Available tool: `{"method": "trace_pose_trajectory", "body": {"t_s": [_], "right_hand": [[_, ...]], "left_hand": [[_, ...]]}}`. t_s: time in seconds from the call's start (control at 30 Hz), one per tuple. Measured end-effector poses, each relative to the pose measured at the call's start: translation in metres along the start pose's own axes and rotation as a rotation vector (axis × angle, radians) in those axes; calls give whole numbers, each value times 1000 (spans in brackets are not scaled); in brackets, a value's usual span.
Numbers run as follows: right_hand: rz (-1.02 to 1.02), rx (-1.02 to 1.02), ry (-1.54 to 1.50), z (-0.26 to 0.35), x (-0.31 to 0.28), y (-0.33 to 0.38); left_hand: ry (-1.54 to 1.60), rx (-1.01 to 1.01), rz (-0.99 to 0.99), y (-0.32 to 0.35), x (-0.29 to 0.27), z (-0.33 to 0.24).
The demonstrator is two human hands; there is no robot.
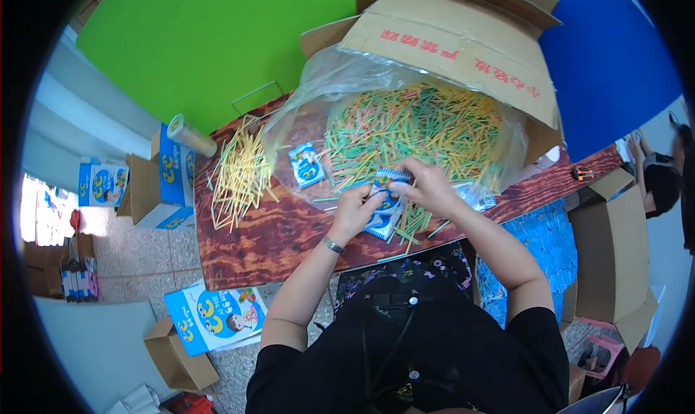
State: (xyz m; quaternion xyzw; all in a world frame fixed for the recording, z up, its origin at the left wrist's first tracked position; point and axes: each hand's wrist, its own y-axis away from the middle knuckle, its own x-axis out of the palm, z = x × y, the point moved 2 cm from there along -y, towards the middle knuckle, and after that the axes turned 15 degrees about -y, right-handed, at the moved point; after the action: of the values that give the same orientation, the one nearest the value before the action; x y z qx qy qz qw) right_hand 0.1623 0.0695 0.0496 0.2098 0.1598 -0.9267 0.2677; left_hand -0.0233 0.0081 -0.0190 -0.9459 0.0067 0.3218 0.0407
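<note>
Both my hands are closed on a small blue-and-white packet (391, 176) at the table's front. My left hand (351, 212) pinches its lower left side. My right hand (428, 188) grips its upper right side, thumb and fingers bent round it. Just below lies another blue-and-white packet (381, 224), partly covered by my left hand. Behind my hands, thin green, yellow and pink sticks (420, 128) spill from a clear plastic bag (318, 81). A further packet (306, 165) rests on the plastic to the left. More packets (478, 197) lie right of my right wrist.
A cardboard carton (463, 48) lies over the bag at the back. Pale yellow sticks (242, 171) form a pile on the wooden table (239, 258), beside a clear cylinder (192, 135). Printed boxes (170, 175) stand left. At right is an open carton (612, 247); a person (659, 186) is beyond.
</note>
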Motion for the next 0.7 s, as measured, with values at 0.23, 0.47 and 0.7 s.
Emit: {"method": "trace_pose_trajectory", "body": {"t_s": [0.23,0.47,0.7], "right_hand": [[25,48,-131,-6,-6,4],[48,-104,524,-50,-89,-29],[324,39,1136,-107,-100,-68]], "left_hand": [[108,-58,-79,-13,11,-9],[-102,18,-79,9,2,-6],[-167,-23,-83,24,20,10]]}}
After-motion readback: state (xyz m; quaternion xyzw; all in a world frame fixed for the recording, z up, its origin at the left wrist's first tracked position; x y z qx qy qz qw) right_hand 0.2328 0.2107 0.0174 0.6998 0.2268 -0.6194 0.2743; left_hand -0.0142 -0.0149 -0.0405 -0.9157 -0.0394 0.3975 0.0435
